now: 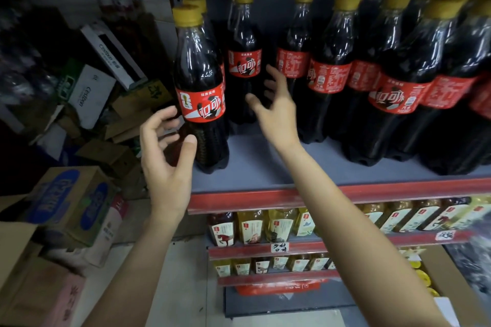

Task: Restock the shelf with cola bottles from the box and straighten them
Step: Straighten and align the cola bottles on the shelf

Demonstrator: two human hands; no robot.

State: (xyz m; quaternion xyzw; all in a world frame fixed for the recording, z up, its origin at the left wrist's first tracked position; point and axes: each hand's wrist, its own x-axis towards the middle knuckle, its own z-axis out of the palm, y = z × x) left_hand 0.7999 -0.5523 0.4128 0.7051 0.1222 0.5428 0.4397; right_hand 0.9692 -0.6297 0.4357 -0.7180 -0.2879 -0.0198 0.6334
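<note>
Several cola bottles with yellow caps and red labels stand on the grey shelf (265,167). The front left bottle (199,82) stands upright near the shelf's left end. My left hand (164,151) hovers just beside its lower part, fingers loosely curved, thumb close to the bottle but not gripping it. My right hand (273,103) reaches into the gap between the second row of bottles (244,61) and the third row (293,61), fingers spread and holding nothing. More bottles (398,82) crowd the right side.
Lower shelves (265,249) hold small yellow and dark drink bottles behind red rails. Cardboard boxes (71,204) are stacked on the floor at the left, with more cartons (90,93) piled behind. A box with yellow caps (425,276) sits at lower right.
</note>
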